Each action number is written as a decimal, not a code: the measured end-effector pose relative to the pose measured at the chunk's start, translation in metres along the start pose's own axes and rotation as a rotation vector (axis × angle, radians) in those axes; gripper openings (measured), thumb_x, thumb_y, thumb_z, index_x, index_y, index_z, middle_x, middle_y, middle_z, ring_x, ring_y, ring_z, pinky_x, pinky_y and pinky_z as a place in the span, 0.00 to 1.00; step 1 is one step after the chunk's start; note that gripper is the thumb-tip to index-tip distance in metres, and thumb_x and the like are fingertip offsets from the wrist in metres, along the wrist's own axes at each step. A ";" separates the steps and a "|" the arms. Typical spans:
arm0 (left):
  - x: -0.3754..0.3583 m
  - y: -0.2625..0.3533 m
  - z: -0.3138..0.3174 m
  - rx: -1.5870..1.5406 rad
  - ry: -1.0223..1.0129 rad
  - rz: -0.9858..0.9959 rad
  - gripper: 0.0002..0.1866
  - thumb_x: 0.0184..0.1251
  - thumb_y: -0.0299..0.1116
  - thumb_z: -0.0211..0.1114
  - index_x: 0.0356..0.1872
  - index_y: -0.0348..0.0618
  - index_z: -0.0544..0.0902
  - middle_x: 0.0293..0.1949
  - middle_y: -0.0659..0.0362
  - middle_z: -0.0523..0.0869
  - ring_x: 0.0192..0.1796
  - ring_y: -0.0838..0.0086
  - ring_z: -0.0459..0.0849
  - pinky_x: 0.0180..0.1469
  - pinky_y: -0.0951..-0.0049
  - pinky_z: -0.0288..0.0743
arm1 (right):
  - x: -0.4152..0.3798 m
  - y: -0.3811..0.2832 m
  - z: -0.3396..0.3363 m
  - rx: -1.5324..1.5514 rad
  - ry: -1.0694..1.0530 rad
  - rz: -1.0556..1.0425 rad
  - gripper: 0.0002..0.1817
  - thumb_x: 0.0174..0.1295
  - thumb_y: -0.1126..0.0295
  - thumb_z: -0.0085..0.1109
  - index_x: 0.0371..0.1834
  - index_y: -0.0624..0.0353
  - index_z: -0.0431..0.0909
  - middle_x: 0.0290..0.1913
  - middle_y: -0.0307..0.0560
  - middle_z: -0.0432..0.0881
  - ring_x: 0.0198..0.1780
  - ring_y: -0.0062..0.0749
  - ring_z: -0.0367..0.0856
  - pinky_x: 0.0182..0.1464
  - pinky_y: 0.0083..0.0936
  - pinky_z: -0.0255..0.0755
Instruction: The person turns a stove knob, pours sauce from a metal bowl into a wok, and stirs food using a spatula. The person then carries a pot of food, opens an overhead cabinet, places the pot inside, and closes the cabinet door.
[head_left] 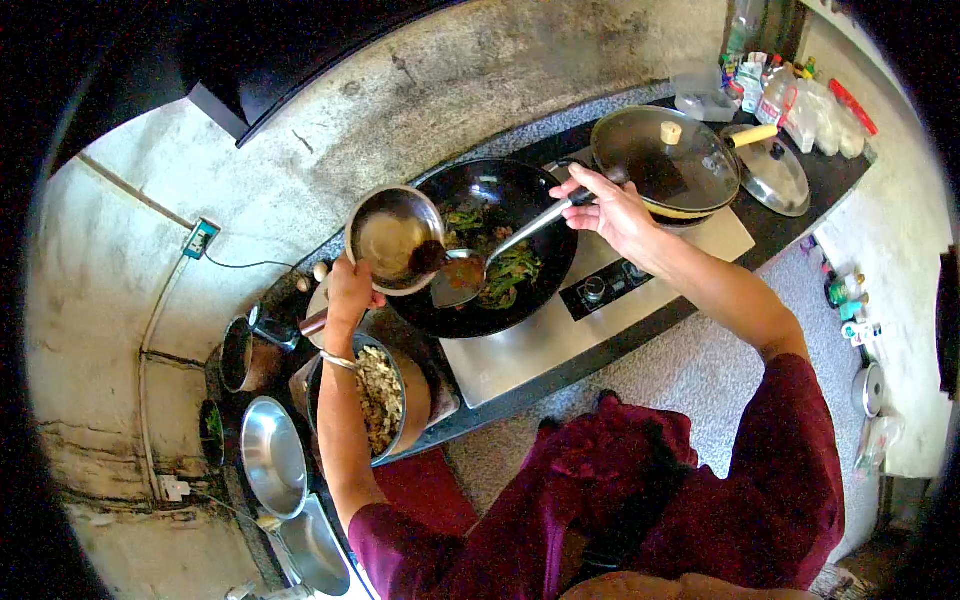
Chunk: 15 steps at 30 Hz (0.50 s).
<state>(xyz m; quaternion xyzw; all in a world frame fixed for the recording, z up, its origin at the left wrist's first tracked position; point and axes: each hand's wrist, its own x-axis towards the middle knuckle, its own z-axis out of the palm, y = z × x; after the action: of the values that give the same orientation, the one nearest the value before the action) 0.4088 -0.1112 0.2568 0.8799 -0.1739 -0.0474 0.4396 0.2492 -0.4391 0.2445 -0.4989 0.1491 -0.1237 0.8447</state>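
Note:
My left hand grips a metal bowl by its rim, tilted over the left side of a black wok. Dark stuff shows at the bowl's lower right edge. In my right hand is the dark handle of a metal spatula, held between thumb and fingers. Its broad blade, with some reddish-brown food on it, lies low in the wok close beneath the bowl's edge. Cooked green vegetables with browned bits sit in the wok.
Right of the wok stands a glass-lidded pan on the steel stove. A pot of pale chopped food is below my left forearm. A metal basin lies farther left. Bags and bottles crowd the far right counter.

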 end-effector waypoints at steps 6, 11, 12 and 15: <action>0.021 -0.022 -0.007 -0.265 0.006 -0.108 0.11 0.62 0.33 0.50 0.30 0.34 0.73 0.15 0.56 0.77 0.10 0.74 0.74 0.08 0.77 0.65 | 0.022 0.012 0.006 0.090 0.066 0.002 0.18 0.56 0.56 0.59 0.28 0.62 0.77 0.37 0.54 0.81 0.27 0.28 0.79 0.30 0.23 0.79; 0.025 -0.021 -0.012 -0.392 -0.008 -0.298 0.13 0.64 0.39 0.50 0.30 0.38 0.72 0.12 0.54 0.76 0.08 0.77 0.69 0.07 0.78 0.60 | 0.018 -0.013 -0.013 0.070 0.159 -0.148 0.20 0.55 0.54 0.60 0.36 0.64 0.75 0.37 0.54 0.81 0.28 0.30 0.79 0.31 0.24 0.78; 0.022 -0.022 -0.014 -0.394 -0.004 -0.303 0.13 0.64 0.39 0.50 0.30 0.38 0.72 0.12 0.54 0.76 0.08 0.77 0.69 0.07 0.78 0.60 | 0.013 -0.022 -0.019 -0.006 0.145 -0.187 0.21 0.56 0.54 0.59 0.36 0.64 0.76 0.38 0.53 0.81 0.27 0.29 0.78 0.30 0.23 0.78; 0.008 -0.003 -0.011 -0.371 -0.035 -0.308 0.14 0.64 0.38 0.50 0.30 0.34 0.72 0.14 0.52 0.79 0.09 0.76 0.72 0.09 0.81 0.61 | -0.026 -0.057 -0.010 -0.362 0.114 -0.250 0.21 0.57 0.53 0.57 0.35 0.64 0.77 0.38 0.51 0.81 0.22 0.24 0.77 0.23 0.19 0.75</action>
<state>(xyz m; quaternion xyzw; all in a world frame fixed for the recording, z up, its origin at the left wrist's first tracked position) 0.4199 -0.1042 0.2621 0.7991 -0.0337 -0.1602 0.5785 0.2180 -0.4650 0.2928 -0.6490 0.1535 -0.2269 0.7097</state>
